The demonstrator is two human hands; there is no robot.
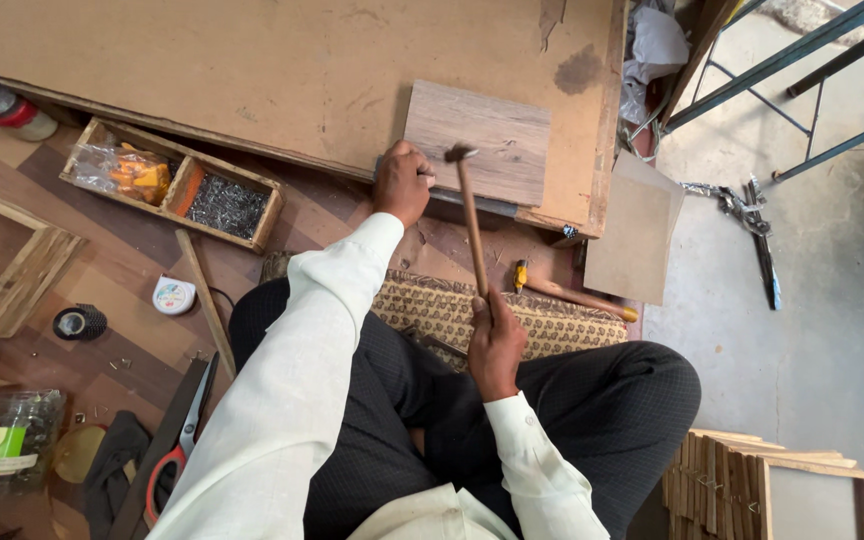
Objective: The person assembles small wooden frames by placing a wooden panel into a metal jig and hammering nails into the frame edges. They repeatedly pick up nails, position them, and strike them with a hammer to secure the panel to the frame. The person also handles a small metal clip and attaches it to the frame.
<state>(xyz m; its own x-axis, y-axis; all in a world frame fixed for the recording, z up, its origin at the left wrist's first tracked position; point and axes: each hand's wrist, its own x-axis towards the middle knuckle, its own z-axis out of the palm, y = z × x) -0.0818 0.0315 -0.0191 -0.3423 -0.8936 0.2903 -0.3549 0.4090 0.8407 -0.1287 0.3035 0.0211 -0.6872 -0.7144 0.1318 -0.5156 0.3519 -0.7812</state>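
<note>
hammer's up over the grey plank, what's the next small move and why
Probably a short, controlled tap straight down. The right hand holds the hammer with its head poised by the plank edge, and the left hand pinches something there, too small to tell, so a light blow spares the fingers.

A tray (pixel 174 196) of nails (pixel 226 205) is set left of the big board (pixel 252 70). A tape measure (pixel 173 296), tape roll (pixel 80 322) and scissors (pixel 180 455) are scattered on the floor. Frames (pixel 772 485) are stacked at right.
</note>
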